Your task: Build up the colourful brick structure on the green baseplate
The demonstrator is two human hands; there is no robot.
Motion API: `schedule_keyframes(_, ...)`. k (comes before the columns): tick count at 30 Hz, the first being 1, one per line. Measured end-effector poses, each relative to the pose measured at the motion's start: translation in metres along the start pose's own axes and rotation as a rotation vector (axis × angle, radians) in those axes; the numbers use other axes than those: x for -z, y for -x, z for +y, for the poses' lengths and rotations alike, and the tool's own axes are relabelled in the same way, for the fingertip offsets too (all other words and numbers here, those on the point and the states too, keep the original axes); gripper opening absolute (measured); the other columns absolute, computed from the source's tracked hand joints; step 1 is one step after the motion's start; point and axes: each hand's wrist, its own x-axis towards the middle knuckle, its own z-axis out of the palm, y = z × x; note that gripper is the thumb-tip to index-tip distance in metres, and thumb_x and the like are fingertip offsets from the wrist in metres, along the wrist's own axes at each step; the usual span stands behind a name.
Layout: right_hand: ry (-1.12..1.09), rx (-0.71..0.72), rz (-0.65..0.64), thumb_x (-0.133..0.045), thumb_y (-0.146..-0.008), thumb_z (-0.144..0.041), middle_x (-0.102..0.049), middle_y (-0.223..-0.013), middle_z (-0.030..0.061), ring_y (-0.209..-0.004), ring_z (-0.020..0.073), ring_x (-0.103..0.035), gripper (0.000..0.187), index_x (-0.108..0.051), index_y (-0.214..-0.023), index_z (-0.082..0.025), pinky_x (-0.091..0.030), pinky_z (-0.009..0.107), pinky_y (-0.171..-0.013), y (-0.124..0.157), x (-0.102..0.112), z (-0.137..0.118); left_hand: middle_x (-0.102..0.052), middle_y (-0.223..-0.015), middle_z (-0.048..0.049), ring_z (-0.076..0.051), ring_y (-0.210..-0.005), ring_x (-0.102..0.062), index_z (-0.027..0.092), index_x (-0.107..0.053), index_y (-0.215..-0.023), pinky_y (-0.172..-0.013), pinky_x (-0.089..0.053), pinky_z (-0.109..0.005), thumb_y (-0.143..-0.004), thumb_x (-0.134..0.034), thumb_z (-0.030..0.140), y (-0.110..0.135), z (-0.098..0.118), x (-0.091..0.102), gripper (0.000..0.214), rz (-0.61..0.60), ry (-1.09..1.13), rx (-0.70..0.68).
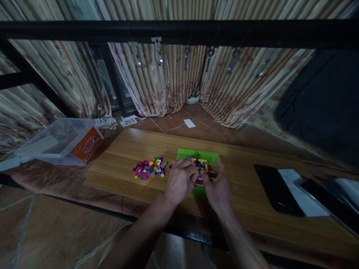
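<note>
Green baseplate (198, 154) lay flat on the wooden table (246, 209), near its middle. Small bricks (200, 163) in red, yellow and blue sat clustered on the plate's near half.

Left hand (181, 181) and right hand (217, 186) were over that cluster, fingers curled, tips almost meeting on the bricks. Whether either hand pinched a brick, I could not tell; the fingers hid it.

Loose pile (149, 167) of mixed colours lay just left of the plate, near the left hand.

Handling, as I judged it: the bricks looked hard, light and tiny, apt to skitter on smooth wood, and best pinched on opposite sides between thumb and forefinger. The plate looked thin and light, and best steadied at an edge.

Clear tub (60, 140) sat tilted at the far left. A dark slab (276, 190) lay well apart on the right.
</note>
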Motion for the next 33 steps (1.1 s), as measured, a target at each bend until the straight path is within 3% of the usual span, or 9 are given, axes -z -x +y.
schedule_keyframes(7, -0.037, 0.012, -0.012, -0.056, -0.078, -0.042, -0.065, -0.113, 0.0172, -0.093, 0.0269, -0.065, 0.071, -0.038, -0.139, -0.011, -0.049, 0.041, -0.083, 0.001, -0.003, 0.005, -0.069, -0.093, -0.0025, -0.017, -0.089, -0.060, 0.020, -0.067, -0.078, -0.084, -0.044, -0.034, -0.087, -0.055, 0.023, 0.005, -0.001, 0.003, 0.015, -0.017, 0.029, 0.006)
schedule_keyframes(12, -0.147, -0.055, 0.009, -0.058, -0.077, -0.053, -0.067, -0.111, 0.0157, -0.094, 0.0268, -0.065, 0.073, -0.043, -0.136, -0.012, -0.049, 0.041, -0.082, -0.001, -0.003, 0.014, -0.069, -0.104, -0.0047, -0.017, -0.098, -0.061, 0.020, -0.068, -0.092, -0.091, -0.045, -0.033, -0.088, -0.053, 0.022, 0.007, -0.009, 0.020, 0.015, -0.019, 0.145, 0.011)
schedule_keyframes(15, -0.211, -0.107, 0.070, -0.057, -0.077, -0.058, -0.067, -0.111, 0.0151, -0.093, 0.0259, -0.066, 0.070, -0.047, -0.131, -0.014, -0.050, 0.039, -0.081, -0.006, 0.002, 0.018, -0.069, -0.102, -0.0060, -0.016, -0.099, -0.062, 0.019, -0.068, -0.094, -0.091, -0.047, -0.029, -0.089, -0.051, 0.021, 0.004, -0.030, 0.038, 0.018, 0.101, 0.130, 0.144)
schedule_keyframes(17, -0.229, -0.104, 0.110, -0.057, -0.077, -0.058, -0.068, -0.110, 0.0142, -0.093, 0.0254, -0.066, 0.067, -0.051, -0.128, -0.016, -0.049, 0.039, -0.081, -0.010, 0.006, 0.022, -0.070, -0.098, -0.0066, -0.016, -0.095, -0.064, 0.017, -0.068, -0.093, -0.089, -0.048, -0.027, -0.087, -0.051, 0.018, 0.003, -0.049, 0.053, 0.018, 0.165, 0.031, 0.308)
schedule_keyframes(20, -0.246, -0.095, 0.137, -0.058, -0.077, -0.058, -0.068, -0.109, 0.0137, -0.091, 0.0253, -0.066, 0.064, -0.054, -0.124, -0.016, -0.049, 0.040, -0.080, -0.014, 0.008, 0.029, -0.070, -0.097, -0.0087, -0.019, -0.092, -0.066, 0.016, -0.069, -0.092, -0.086, -0.049, -0.028, -0.083, -0.050, 0.013, 0.003, -0.075, 0.073, 0.021, 0.069, -0.204, 0.571)
schedule_keyframes(23, -0.252, -0.100, 0.114, -0.058, -0.076, -0.059, -0.068, -0.108, 0.0127, -0.090, 0.0254, -0.066, 0.062, -0.056, -0.123, -0.018, -0.049, 0.041, -0.081, -0.015, 0.008, 0.034, -0.070, -0.101, -0.0096, -0.021, -0.096, -0.065, 0.017, -0.070, -0.097, -0.088, -0.049, -0.030, -0.083, -0.048, 0.013, 0.008, -0.089, 0.084, 0.027, -0.077, -0.364, 0.672)
schedule_keyframes(28, -0.258, -0.158, 0.074, -0.059, -0.074, -0.060, -0.067, -0.109, 0.0132, -0.084, 0.0249, -0.067, 0.064, -0.059, -0.121, -0.017, -0.051, 0.041, -0.077, -0.014, 0.008, 0.032, -0.071, -0.102, -0.0101, -0.022, -0.098, -0.064, 0.018, -0.070, -0.104, -0.090, -0.048, -0.031, -0.076, -0.048, 0.005, 0.014, -0.095, 0.080, 0.038, -0.179, -0.400, 0.506)
schedule_keyframes(33, -0.263, -0.189, 0.056, -0.062, -0.071, -0.059, -0.067, -0.110, 0.0143, -0.092, 0.0274, -0.066, 0.063, -0.061, -0.117, -0.015, -0.050, 0.043, -0.083, -0.013, 0.009, 0.024, -0.070, -0.107, -0.0078, -0.021, -0.103, -0.061, 0.020, -0.069, -0.105, -0.097, -0.044, -0.034, -0.075, -0.050, 0.006, 0.011, -0.096, 0.070, 0.038, -0.191, -0.301, 0.337)
